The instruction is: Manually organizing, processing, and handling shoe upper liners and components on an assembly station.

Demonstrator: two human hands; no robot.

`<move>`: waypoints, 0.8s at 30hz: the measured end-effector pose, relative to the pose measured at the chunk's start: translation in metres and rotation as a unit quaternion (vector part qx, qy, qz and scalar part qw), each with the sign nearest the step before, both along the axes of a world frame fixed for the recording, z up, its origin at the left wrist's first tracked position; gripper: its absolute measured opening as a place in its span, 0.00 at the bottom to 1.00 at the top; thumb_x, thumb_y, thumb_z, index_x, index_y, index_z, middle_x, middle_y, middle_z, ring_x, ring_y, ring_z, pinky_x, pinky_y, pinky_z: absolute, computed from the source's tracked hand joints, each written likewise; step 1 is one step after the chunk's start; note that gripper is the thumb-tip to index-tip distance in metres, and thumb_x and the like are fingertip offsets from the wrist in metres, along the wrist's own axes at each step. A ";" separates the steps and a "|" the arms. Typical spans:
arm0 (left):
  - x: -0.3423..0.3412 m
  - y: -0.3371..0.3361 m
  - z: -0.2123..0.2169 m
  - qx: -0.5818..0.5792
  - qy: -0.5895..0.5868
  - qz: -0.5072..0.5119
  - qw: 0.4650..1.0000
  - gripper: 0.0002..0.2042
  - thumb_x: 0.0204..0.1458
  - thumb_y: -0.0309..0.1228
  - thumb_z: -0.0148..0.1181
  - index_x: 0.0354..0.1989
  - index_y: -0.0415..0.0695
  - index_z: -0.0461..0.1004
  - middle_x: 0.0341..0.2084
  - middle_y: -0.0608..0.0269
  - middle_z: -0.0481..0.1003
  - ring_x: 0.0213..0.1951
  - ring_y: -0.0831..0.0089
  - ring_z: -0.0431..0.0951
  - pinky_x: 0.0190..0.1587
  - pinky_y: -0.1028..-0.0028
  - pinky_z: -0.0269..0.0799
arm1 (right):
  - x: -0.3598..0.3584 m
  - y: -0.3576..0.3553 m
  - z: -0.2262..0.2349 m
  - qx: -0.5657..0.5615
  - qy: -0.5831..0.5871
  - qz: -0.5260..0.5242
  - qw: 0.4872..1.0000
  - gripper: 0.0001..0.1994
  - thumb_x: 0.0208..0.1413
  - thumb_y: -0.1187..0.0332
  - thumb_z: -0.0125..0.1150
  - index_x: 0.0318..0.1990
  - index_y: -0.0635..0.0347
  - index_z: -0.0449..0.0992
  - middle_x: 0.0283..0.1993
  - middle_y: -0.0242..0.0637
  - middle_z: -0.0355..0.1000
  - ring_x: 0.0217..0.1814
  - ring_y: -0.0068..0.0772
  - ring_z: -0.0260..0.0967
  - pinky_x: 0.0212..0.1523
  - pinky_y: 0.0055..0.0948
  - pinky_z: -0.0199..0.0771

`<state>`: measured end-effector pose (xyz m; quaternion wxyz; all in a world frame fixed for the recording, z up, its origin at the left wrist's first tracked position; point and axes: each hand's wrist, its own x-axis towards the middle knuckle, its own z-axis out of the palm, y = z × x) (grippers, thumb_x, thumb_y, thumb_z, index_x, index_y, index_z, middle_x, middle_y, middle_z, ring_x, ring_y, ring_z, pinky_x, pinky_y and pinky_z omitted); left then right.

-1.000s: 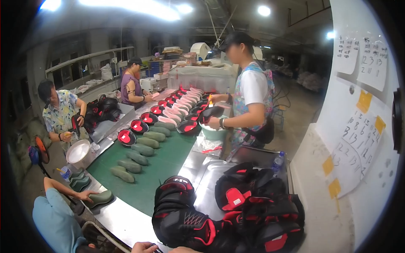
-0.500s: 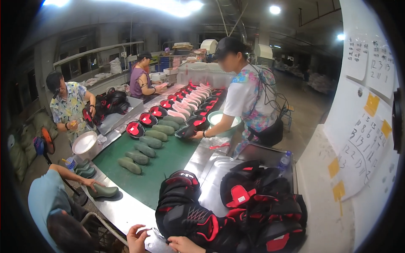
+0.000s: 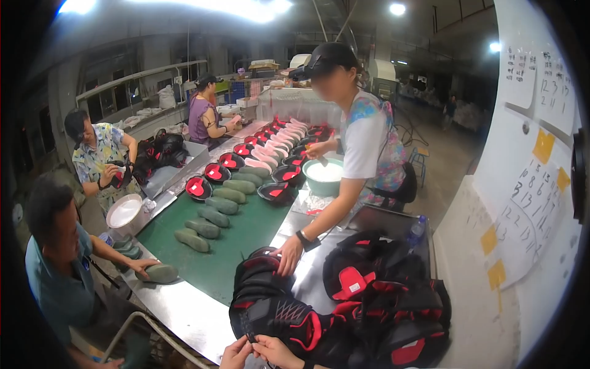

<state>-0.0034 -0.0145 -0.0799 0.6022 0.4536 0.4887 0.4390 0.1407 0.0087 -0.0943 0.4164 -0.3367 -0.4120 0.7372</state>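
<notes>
At the lower edge, my left hand (image 3: 236, 353) and my right hand (image 3: 278, 352) are close together, fingertips pinched. A small dark piece shows between them, too small to make out. They are right beside a black and red shoe upper (image 3: 279, 321) with a crisscross pattern on its side, the near one of a row of stacked uppers. Another person's hand (image 3: 289, 255) rests on the far end of that row. To the right is a larger heap of black and red uppers (image 3: 393, 307).
A green belt (image 3: 246, 227) carries green shoe lasts (image 3: 203, 229), black and red uppers and pink soles in rows. Its metal edge (image 3: 203, 313) runs along the near left. A seated person at the left holds a green last (image 3: 161, 273). A pale green basin (image 3: 322, 178) holds white liquid.
My hands have come together and moved slightly right. The person across has let go of an upper on the belt and reached to the near stack. The seated person has straightened up.
</notes>
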 end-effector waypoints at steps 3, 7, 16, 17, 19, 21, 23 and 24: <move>-0.005 0.005 -0.008 -0.020 0.013 -0.041 0.999 0.16 0.55 0.32 0.47 0.48 0.34 0.66 0.38 0.63 0.71 0.39 0.78 0.68 0.42 0.80 0.64 | 0.000 -0.006 0.015 -0.037 -0.023 0.009 0.999 0.06 0.55 0.70 0.46 0.32 0.62 0.68 0.20 0.27 0.65 0.14 0.14 0.57 0.13 0.14 0.57; 0.003 0.004 0.010 -0.008 -0.070 -0.038 0.997 0.13 0.55 0.30 0.47 0.45 0.35 0.68 0.33 0.65 0.72 0.34 0.80 0.69 0.38 0.80 0.66 | 0.002 -0.004 0.013 -0.026 -0.014 0.014 0.999 0.07 0.55 0.71 0.47 0.34 0.63 0.70 0.20 0.27 0.66 0.15 0.13 0.59 0.13 0.13 0.57; -0.009 0.000 0.026 -0.016 -0.070 -0.114 0.991 0.12 0.53 0.27 0.49 0.44 0.36 0.68 0.30 0.66 0.72 0.30 0.80 0.70 0.35 0.80 0.66 | 0.000 -0.004 0.014 -0.063 0.110 0.075 0.989 0.05 0.53 0.75 0.49 0.36 0.62 0.70 0.21 0.26 0.66 0.17 0.13 0.60 0.17 0.11 0.58; -0.010 0.002 0.025 -0.011 -0.060 -0.127 0.990 0.13 0.52 0.27 0.49 0.45 0.36 0.68 0.31 0.66 0.72 0.30 0.80 0.70 0.35 0.80 0.66 | 0.002 -0.003 0.014 -0.072 0.105 0.078 0.989 0.05 0.53 0.75 0.49 0.37 0.62 0.70 0.21 0.26 0.65 0.17 0.13 0.60 0.17 0.11 0.57; -0.005 0.005 0.023 -0.008 -0.046 -0.090 0.995 0.13 0.52 0.26 0.49 0.45 0.35 0.68 0.32 0.65 0.73 0.31 0.80 0.70 0.36 0.81 0.66 | 0.001 -0.005 0.013 -0.084 0.099 0.085 0.988 0.06 0.54 0.75 0.48 0.38 0.63 0.69 0.21 0.26 0.65 0.17 0.12 0.59 0.17 0.11 0.57; 0.005 0.005 0.027 0.004 -0.058 -0.028 0.998 0.14 0.49 0.24 0.49 0.46 0.34 0.69 0.36 0.63 0.73 0.33 0.79 0.71 0.37 0.82 0.65 | 0.000 -0.002 0.011 -0.112 0.107 0.047 0.987 0.08 0.54 0.75 0.47 0.42 0.63 0.68 0.21 0.26 0.64 0.16 0.11 0.57 0.16 0.10 0.55; 0.011 0.007 0.018 0.041 0.006 0.021 0.999 0.13 0.49 0.23 0.49 0.43 0.34 0.70 0.36 0.62 0.73 0.34 0.79 0.71 0.37 0.82 0.65 | 0.001 0.003 -0.007 -0.092 0.115 0.038 0.988 0.08 0.53 0.74 0.48 0.39 0.66 0.70 0.21 0.30 0.67 0.18 0.16 0.62 0.18 0.15 0.61; 0.020 0.006 0.027 0.037 -0.023 0.061 0.997 0.12 0.49 0.23 0.49 0.42 0.35 0.71 0.35 0.62 0.74 0.34 0.79 0.71 0.37 0.82 0.65 | 0.004 0.003 -0.005 -0.091 0.110 0.063 0.988 0.09 0.55 0.71 0.47 0.41 0.64 0.68 0.23 0.28 0.65 0.19 0.13 0.59 0.20 0.12 0.57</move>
